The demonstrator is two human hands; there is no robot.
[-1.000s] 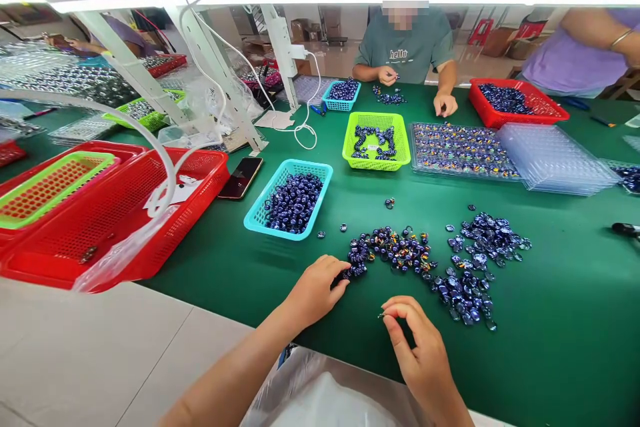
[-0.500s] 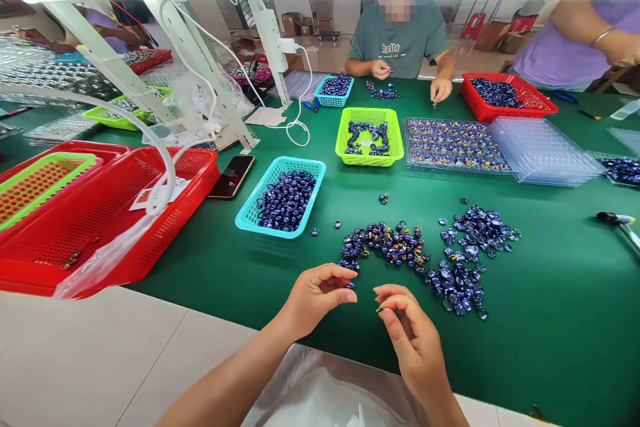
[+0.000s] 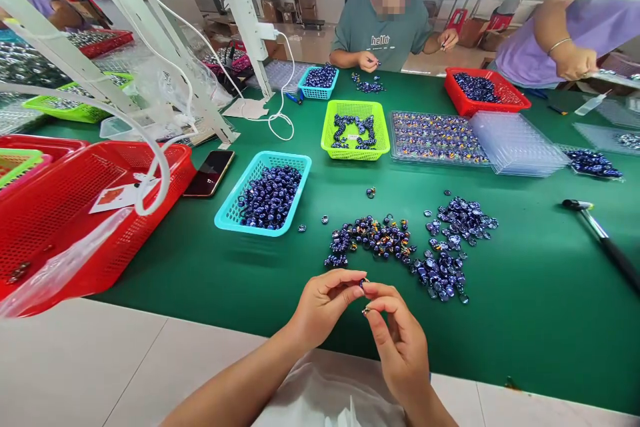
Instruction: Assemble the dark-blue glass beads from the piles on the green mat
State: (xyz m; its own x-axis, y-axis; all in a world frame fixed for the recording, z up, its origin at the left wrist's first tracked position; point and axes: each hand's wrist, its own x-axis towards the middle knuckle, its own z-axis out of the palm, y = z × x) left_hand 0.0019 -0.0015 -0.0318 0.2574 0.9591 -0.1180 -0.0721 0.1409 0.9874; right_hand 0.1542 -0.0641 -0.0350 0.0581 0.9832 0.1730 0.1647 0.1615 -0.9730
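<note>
My left hand (image 3: 325, 310) pinches a small shiny dark-blue round piece (image 3: 363, 283) between thumb and forefinger. Fingertips of my right hand (image 3: 403, 337) touch or nearly touch that piece. Between its thumb and a bent finger, my right hand also grips a tiny metallic bit (image 3: 366, 311), too small to name. Just beyond both hands lies a heap of blue round pieces with orange and gold parts (image 3: 383, 240). To its right are loose flat blue caps (image 3: 443, 275).
A blue basket of dark-blue pieces (image 3: 220, 219) stands left, beside a phone (image 3: 210, 173) and a large red basket (image 3: 165, 213). Farther back are a green basket (image 3: 329, 140), a filled clear tray (image 3: 400, 155) and stacked empty trays (image 3: 520, 143). A hammer (image 3: 597, 230) lies right. A co-worker (image 3: 380, 27) sits opposite.
My hands have come together, the right fingertips now at the piece in my left hand. The view has shifted slightly to the right. The co-worker opposite has raised one hand off the table.
</note>
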